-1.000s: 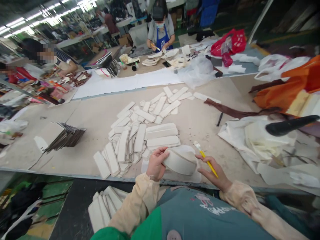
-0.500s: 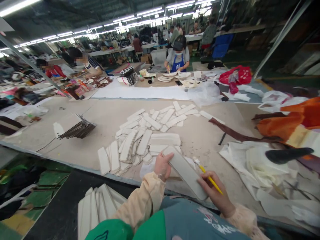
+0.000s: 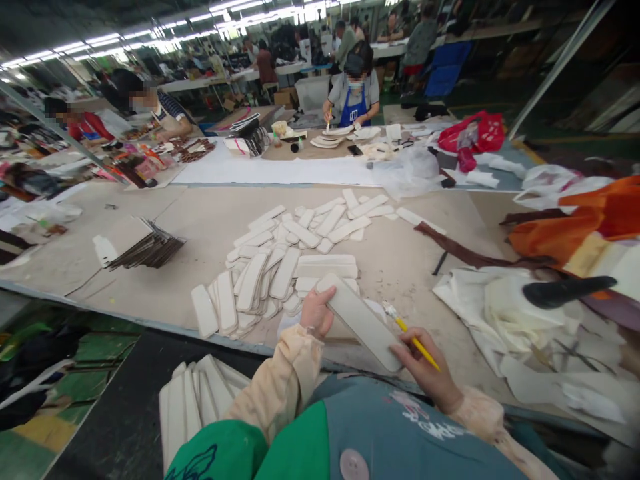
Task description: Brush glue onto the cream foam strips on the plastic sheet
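Note:
My left hand (image 3: 318, 313) grips the upper end of a long off-white panel (image 3: 357, 320) with rounded corners, thumb on its face. The panel slants down to the right over the table's front edge. My right hand (image 3: 430, 363) holds a yellow-handled brush (image 3: 419, 348), its pale tip pointing up and left. The thumb and fingers of that hand also touch the panel's lower end. Just beyond the panel lie stacked pale panels (image 3: 327, 266). To their left spreads a loose heap of similar panels (image 3: 253, 283).
More panels (image 3: 193, 393) rest on a dark surface (image 3: 115, 393) by my left side. A dark-edged stack (image 3: 150, 247) stands on the left of the table. White cloth (image 3: 480, 300) and orange material (image 3: 560, 233) lie right. A co-worker (image 3: 354, 93) sits opposite.
The view has shifted slightly, so the table sits a little higher in the picture. Both hands keep hold of the panel and the brush, with little visible movement between them.

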Motion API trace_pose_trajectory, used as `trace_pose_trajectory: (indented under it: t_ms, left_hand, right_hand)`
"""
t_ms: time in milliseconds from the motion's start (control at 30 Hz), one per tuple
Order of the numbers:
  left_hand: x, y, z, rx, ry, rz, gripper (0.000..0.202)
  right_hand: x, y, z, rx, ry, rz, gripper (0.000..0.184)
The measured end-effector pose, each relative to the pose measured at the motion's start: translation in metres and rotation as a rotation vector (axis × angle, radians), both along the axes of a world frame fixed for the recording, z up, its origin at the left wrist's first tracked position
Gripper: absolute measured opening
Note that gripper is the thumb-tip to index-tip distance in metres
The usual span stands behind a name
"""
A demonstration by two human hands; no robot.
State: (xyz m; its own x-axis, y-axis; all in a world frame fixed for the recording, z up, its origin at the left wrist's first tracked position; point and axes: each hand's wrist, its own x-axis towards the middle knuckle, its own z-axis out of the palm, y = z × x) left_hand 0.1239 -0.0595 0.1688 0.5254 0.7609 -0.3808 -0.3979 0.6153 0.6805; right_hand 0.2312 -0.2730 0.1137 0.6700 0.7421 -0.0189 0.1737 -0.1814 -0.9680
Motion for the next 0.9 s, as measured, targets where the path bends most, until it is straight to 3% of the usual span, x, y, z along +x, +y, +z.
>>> trace_pose_trajectory:
  t_ms: [333, 500, 767, 900]
  left_hand:
    - [0.000, 0.018, -0.014, -0.076, -0.016, 0.020, 0.035]
    - [-0.004, 0.025, -0.012, -0.078, -0.048, 0.039, 0.036]
    - [-0.007, 0.007, -0.021, -0.135, -0.076, -0.031, 0.037]
    - [-0.010, 0.013, -0.027, -0.149, -0.070, -0.001, 0.036]
  right_hand:
    - [0.002, 0.013, -0.005, -0.021, -0.023, 0.000, 0.028]
    - [0.001, 0.020, -0.004, -0.043, 0.015, -0.005, 0.030]
    - [0.003, 0.036, -0.004, -0.078, -0.039, 0.005, 0.028]
    - [0.002, 0.043, -0.003, -0.066, -0.004, 0.025, 0.024]
